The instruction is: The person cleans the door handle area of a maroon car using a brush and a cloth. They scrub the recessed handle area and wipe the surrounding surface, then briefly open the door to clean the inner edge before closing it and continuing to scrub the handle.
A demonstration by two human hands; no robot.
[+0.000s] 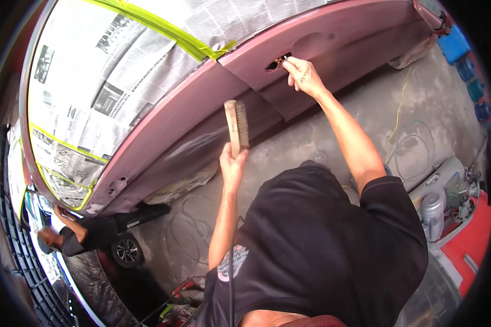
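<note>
My left hand (233, 163) is closed round the lower end of a wooden-handled brush (233, 122). It is held upright, bristles facing right, apart from the car panel. My right hand (305, 76) reaches up to the pinkish-red car door (333, 52). Its fingers are pinched at the edge of a dark handle opening (275, 64). Whatever sits between those fingertips is too small to make out. Newspaper sheets (142, 71) cover the windows and roof, edged with yellow-green masking tape (163, 30).
Another person (73, 234) bends at the car's end, lower left, near a wheel (127, 249). Hoses (188, 229) lie coiled on the concrete floor (289, 141). At right stand a grey compressor tank (439, 177), a red surface (469, 240) and blue containers (454, 44).
</note>
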